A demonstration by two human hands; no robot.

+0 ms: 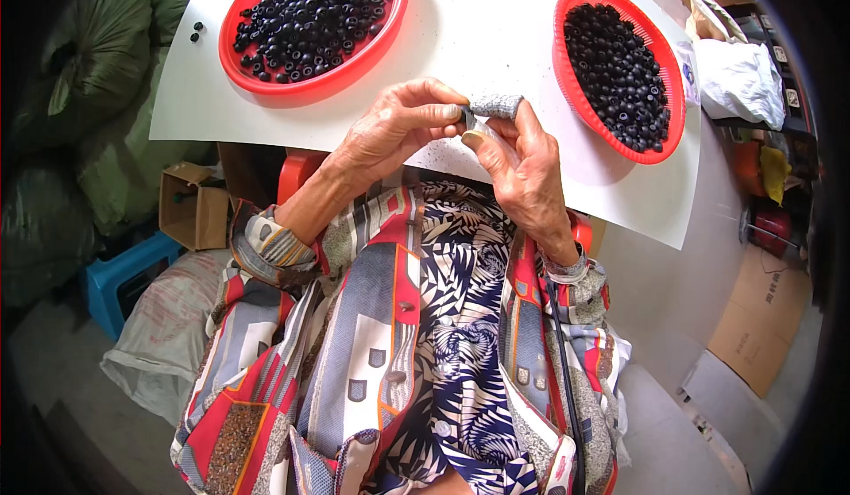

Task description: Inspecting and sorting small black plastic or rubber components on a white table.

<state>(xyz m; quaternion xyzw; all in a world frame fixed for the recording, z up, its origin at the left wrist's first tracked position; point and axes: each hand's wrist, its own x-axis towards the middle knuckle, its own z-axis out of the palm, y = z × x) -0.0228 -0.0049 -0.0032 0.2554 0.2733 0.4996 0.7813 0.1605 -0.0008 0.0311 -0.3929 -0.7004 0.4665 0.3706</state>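
Above the near edge of the white table (496,17), my two hands meet at their fingertips. My left hand (390,132) pinches a small black piece (467,117) between thumb and fingers; it looks like the black ring-shaped caps in the trays, though the fingers cover most of it. A grey knitted cover (496,107) wraps the index finger of my right hand (533,172). That hand is closed around a thin pale, silvery strip (490,132), whose kind I cannot make out, with its end touching the black piece.
Black caps fill a red round tray (376,50) at the far left and a red basket (591,127) at the right. Two loose caps (197,32) lie near the left edge. Green sacks (106,61), a cardboard box (190,207) and a blue stool (133,274) stand at the left.
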